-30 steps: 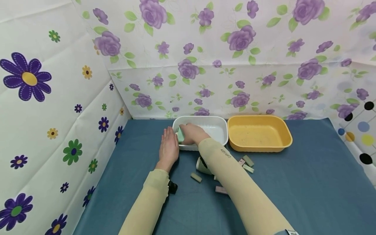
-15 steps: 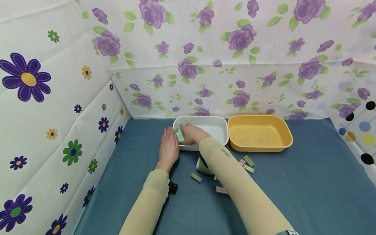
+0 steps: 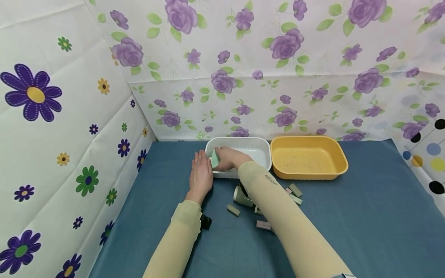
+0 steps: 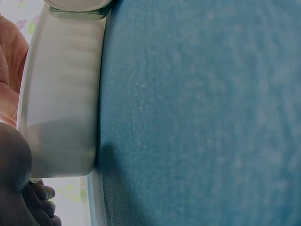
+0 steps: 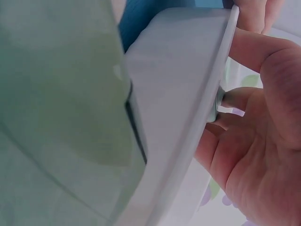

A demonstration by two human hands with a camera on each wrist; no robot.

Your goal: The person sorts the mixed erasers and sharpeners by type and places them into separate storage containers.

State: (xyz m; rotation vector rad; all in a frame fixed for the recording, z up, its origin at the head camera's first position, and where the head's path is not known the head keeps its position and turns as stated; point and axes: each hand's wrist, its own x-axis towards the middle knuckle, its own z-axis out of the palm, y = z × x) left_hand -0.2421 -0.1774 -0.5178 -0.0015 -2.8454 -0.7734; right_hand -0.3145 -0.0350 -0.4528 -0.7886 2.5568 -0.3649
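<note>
At the white tray: right fingers around a pale green piece, left fingers straight

In the head view, a blue cloth covers the worktop (image 3: pixel 365 216), which meets a back wall (image 3: pixel 194 88) printed with purple roses. The left wall (image 3: pixel 38 143) bears daisies, and the right wall (image 3: pixel 431 148) has coloured dots. Near the back wall stand a white tray (image 3: pixel 255 154) and, just beside it, a yellow tray (image 3: pixel 309 156). The left hand (image 3: pixel 201 175) lies along the left end of the white tray, its fingers straight, close together and holding nothing. The right hand (image 3: pixel 227 158) reaches inside this tray, and its fingers, narrowly apart, hold the pale green piece (image 3: pixel 215 159) at the left end. In front of the trays, a pale green cup (image 3: pixel 242 197) lies on its side, with a grey-green block (image 3: pixel 233 210) and a pink block (image 3: pixel 263 224) near it.

In the left wrist view, the outer wall of the white tray rests on the blue cloth; the left hand is dark at the lower left, by the rim.

In the right wrist view, the right fingers bend over the rim and the piece shows small at their tips; a large, blurred green surface (image 5: pixel 61 113) covers the left part.
</note>
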